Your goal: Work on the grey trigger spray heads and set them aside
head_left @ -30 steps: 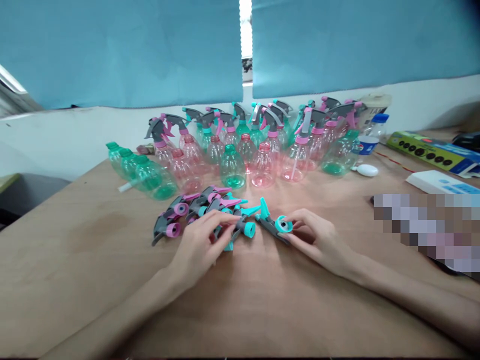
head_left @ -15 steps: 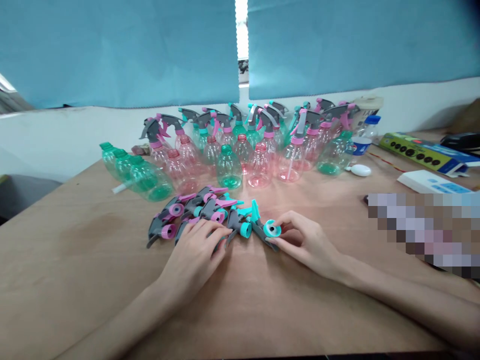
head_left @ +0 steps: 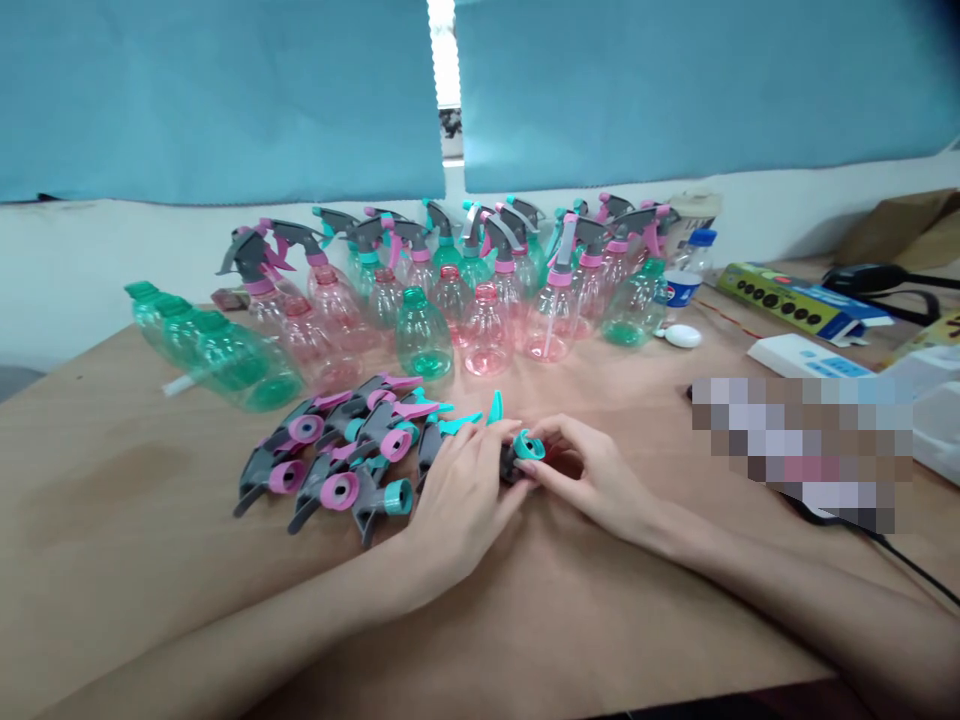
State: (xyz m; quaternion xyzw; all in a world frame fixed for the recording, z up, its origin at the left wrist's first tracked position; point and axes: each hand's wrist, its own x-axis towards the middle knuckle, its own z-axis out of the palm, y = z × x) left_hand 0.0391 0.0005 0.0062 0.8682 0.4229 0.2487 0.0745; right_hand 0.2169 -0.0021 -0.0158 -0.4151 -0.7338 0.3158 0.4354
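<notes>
A grey trigger spray head with a teal collar (head_left: 529,446) lies low over the table between my two hands. My right hand (head_left: 604,480) pinches its collar between thumb and fingers. My left hand (head_left: 465,495) closes on the grey body from the other side and hides much of it. Left of my left hand, several spray heads lie in a pile, among them one with a pink collar (head_left: 340,490) and one with a teal collar (head_left: 397,497). Another teal-tipped head is partly covered by my left hand.
Behind the pile stand clear pink bottles (head_left: 487,335) and green bottles (head_left: 423,340), several topped with spray heads. Leaning green bottles (head_left: 232,355) are at the left. At the right are a blue-capped bottle (head_left: 686,275), a long box (head_left: 799,300) and a white power strip (head_left: 806,353).
My left hand has moved right, from the pile to the spray head at my right hand. The teal-collared head beside the pink ones is now uncovered. The view has shifted right.
</notes>
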